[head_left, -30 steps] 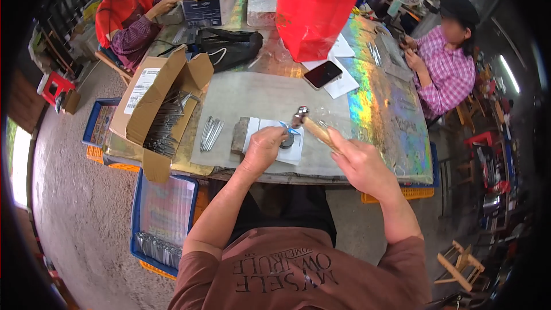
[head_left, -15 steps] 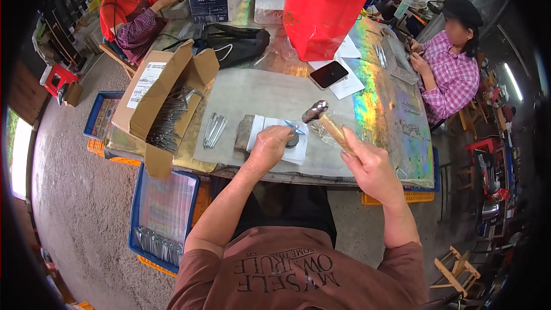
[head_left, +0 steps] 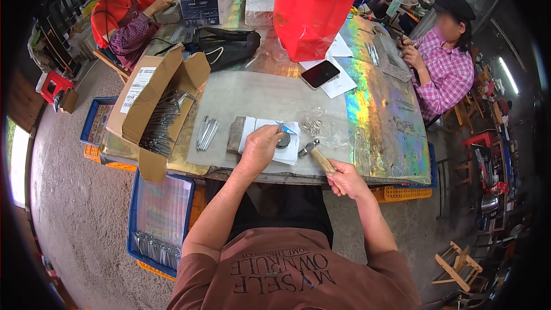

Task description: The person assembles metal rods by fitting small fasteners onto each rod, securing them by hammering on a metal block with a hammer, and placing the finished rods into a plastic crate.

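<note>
The table [head_left: 381, 149] was the biggest thing before me, spreading away beyond both grips. A rough, stone-like block [head_left: 235, 132] showed just left of the left grip [head_left: 261, 148]; I judged it heavy and slow to shift. White paper [head_left: 288, 157] lay beneath and to the right of that grip, thin and limp.

The hammer [head_left: 322, 159] reached forward and leftward out of the right grip [head_left: 348, 179], which I had curled closed around the lower handle. Its long axis ran slantwise, metal head leading; whether the head touched the table I couldn't tell. I judged it rigid and head-heavy, the bare wood best held low, well behind the head.

A dark disc [head_left: 283, 142] sat just right of the left grip, hard by the look of it. Smallest, a slim blue piece [head_left: 290, 130] stuck out rightward from the left grip, pinched between its fingertips. It looked light and easily bent, so I judged one end the place to pinch.
</note>
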Demonstrator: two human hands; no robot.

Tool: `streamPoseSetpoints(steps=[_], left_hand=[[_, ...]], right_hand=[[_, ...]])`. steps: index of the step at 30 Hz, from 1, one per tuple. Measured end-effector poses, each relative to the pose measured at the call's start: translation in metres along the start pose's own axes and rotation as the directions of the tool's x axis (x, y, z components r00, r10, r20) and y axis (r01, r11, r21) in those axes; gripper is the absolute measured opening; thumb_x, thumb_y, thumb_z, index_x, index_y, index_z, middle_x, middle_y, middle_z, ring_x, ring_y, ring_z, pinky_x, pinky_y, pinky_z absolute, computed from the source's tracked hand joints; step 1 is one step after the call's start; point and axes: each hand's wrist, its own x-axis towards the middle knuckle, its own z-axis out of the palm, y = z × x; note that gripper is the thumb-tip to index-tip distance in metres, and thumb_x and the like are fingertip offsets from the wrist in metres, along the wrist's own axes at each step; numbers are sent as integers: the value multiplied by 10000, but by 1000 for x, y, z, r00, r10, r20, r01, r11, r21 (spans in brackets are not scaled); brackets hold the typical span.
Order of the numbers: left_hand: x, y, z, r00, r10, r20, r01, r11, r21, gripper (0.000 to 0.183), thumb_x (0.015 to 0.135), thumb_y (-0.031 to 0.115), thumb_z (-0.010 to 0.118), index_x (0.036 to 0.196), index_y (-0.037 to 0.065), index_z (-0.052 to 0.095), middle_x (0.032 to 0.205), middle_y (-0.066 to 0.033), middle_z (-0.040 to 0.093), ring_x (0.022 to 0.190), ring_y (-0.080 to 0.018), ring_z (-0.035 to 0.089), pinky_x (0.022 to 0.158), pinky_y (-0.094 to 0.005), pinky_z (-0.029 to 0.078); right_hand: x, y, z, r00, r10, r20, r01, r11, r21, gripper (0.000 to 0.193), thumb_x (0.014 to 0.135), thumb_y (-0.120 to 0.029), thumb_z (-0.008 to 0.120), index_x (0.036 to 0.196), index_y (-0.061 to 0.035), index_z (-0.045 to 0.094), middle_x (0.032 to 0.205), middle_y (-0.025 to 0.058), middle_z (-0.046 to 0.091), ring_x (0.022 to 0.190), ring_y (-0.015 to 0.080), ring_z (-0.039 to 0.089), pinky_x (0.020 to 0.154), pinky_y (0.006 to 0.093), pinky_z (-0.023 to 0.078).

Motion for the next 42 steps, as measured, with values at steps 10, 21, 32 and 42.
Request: streamPoseSetpoints(steps=[10,21,32,42], left_hand=[[-14,-8,-53,924,-365,-118,357,931,-80,94,781,67,550,844,-3,561,631,-103,530,563,-149,494,548,-271,409],[-34,-72,-120,926,-351,-141,358,696,622,161,772,167,533,760,7,537,735,-191,572,717,-374,549,627,-447,413],[-31,-86,-119,916,-389,-102,342,620,706,171,760,181,555,758,11,536,747,-193,571,728,-370,547,646,-442,417],[-23,-91,-149,897,-310,-315,438,527,728,146,763,79,494,890,8,510,894,-188,550,803,-362,540,699,-425,435]], right_hand=[[10,1,2,997,-59,-41,47,969,-241,351,798,-129,500,1141,-58,495,607,52,514,451,123,500,413,252,400],[10,20,15,730,-678,-93,187,329,-926,259,674,-122,638,909,-37,569,751,114,548,733,287,498,646,375,420],[12,32,17,625,-763,-163,305,432,-849,248,740,-89,569,971,1,555,875,146,532,825,305,467,720,380,397],[10,26,22,595,-787,-165,393,464,-794,206,766,-68,532,954,12,561,858,149,547,813,299,484,711,374,405]])
